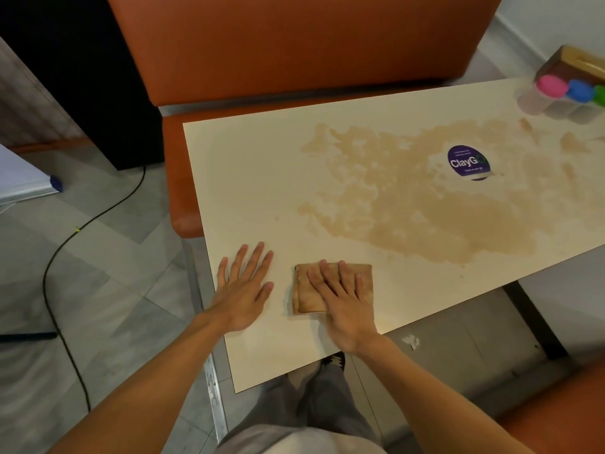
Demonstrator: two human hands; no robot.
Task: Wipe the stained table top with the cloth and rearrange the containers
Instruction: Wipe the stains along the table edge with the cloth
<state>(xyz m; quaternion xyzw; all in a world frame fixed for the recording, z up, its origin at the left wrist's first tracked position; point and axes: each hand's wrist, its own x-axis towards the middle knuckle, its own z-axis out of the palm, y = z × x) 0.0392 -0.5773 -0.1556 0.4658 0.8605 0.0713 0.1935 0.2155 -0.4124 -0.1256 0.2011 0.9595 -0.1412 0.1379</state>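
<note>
A cream table top (255,178) carries a wide brown stain (425,204) across its middle and right. A folded brown cloth (304,290) lies near the front edge, left of the stain. My right hand (340,296) presses flat on the cloth with straight fingers. My left hand (244,286) rests flat on the bare table just left of the cloth. At the far right corner stand clear containers with a pink lid (551,85), a blue lid (581,90) and a green lid (600,95), beside a wooden-topped box (579,62).
A round purple ClayGo sticker (468,162) sits inside the stain. An orange bench seat (294,44) runs behind the table, another orange seat (556,417) at lower right. A black cable (65,244) snakes over the tiled floor on the left.
</note>
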